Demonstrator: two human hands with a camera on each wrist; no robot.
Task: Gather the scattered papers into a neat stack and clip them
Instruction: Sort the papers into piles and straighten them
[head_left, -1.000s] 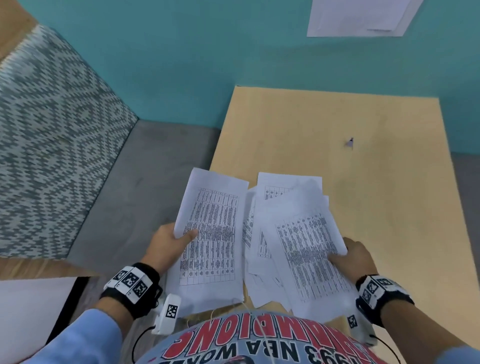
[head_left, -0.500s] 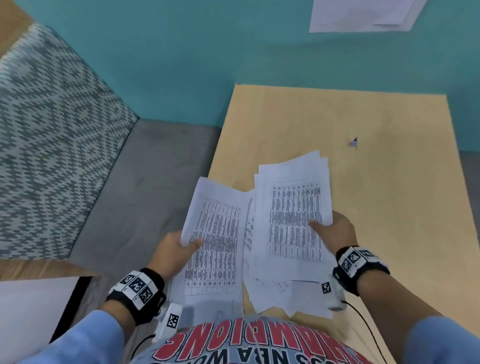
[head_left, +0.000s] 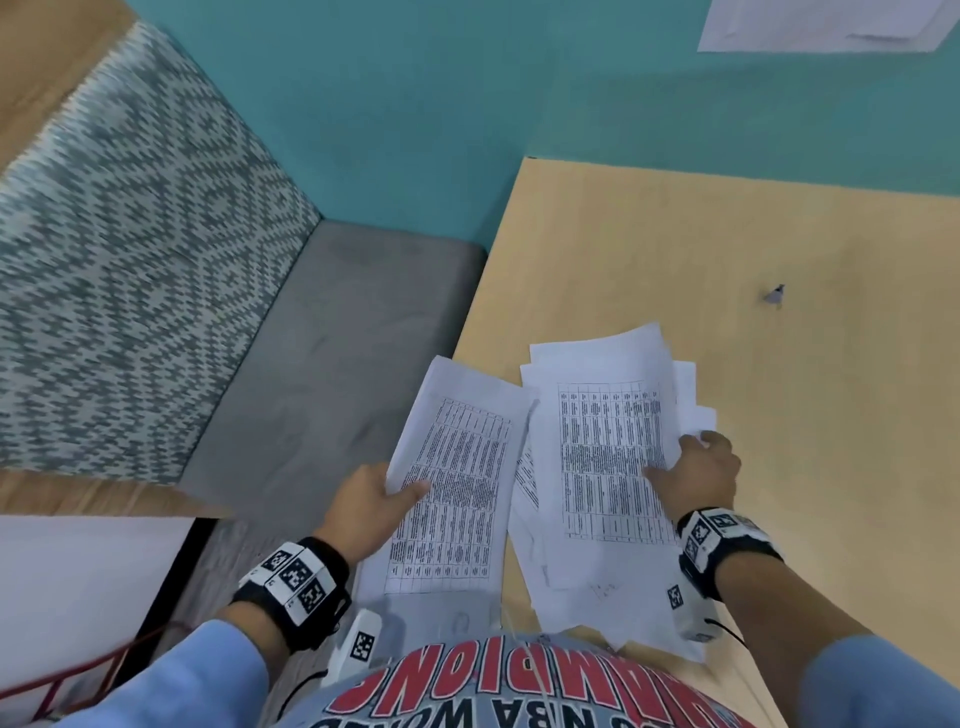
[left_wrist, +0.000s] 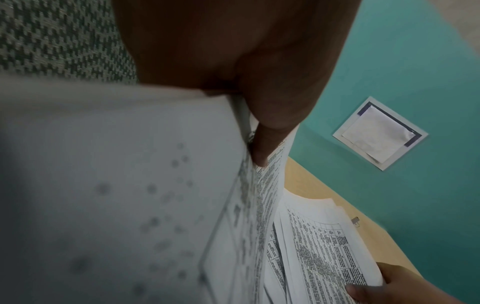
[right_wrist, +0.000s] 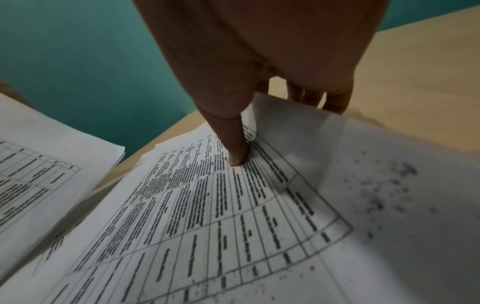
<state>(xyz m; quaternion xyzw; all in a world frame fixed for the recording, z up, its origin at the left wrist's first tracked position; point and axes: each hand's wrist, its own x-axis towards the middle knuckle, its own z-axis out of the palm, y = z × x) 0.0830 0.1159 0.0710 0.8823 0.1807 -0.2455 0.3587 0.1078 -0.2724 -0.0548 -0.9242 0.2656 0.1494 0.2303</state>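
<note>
Left hand pinches one sheaf of papers past the worktop left edge; right hand pinches the other sheaf over the near-left corner. Thin, floppy, slippery sheets; best gripped at the side edges. Clip lies mid-worktop.

The papers are thin white printer sheets, matt, printed with black tables, the toner speckled and smudgy near one margin. They bend softly, edges slightly curled. The counter looks like pale wood laminate, smooth with a faint sheen. A small binder clip on it appears to be dark metal. The bench seat is grey cloth, its backrest a coarse woven zigzag fabric. The wall is flat matt teal paint.
</note>
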